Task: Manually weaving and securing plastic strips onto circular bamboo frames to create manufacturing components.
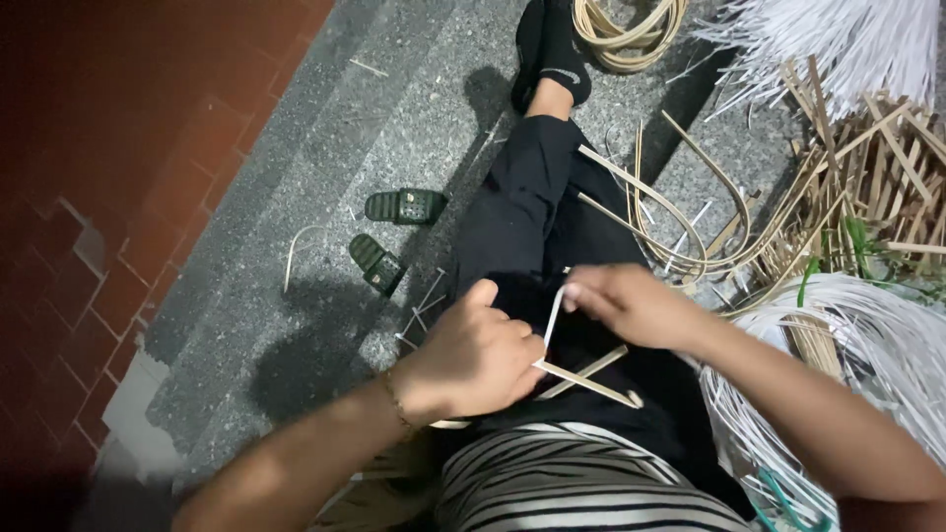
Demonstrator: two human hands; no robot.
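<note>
My left hand (473,357) is closed around the joint of two flat bamboo strips (591,378) that cross over my lap. My right hand (631,303) pinches the top end of a thin white plastic strand (553,317), which runs down from its fingertips to the joint at my left hand. Both hands sit above my black trousers (522,217), with a striped shirt (581,483) at the bottom of the view.
A bundle of white strands (877,345) lies at my right. Curved bamboo strips (680,222) and a woven bamboo frame (877,177) lie beyond it. A pair of green sandals (394,232) rests on the grey stone floor; red tiles (99,148) lie to the left.
</note>
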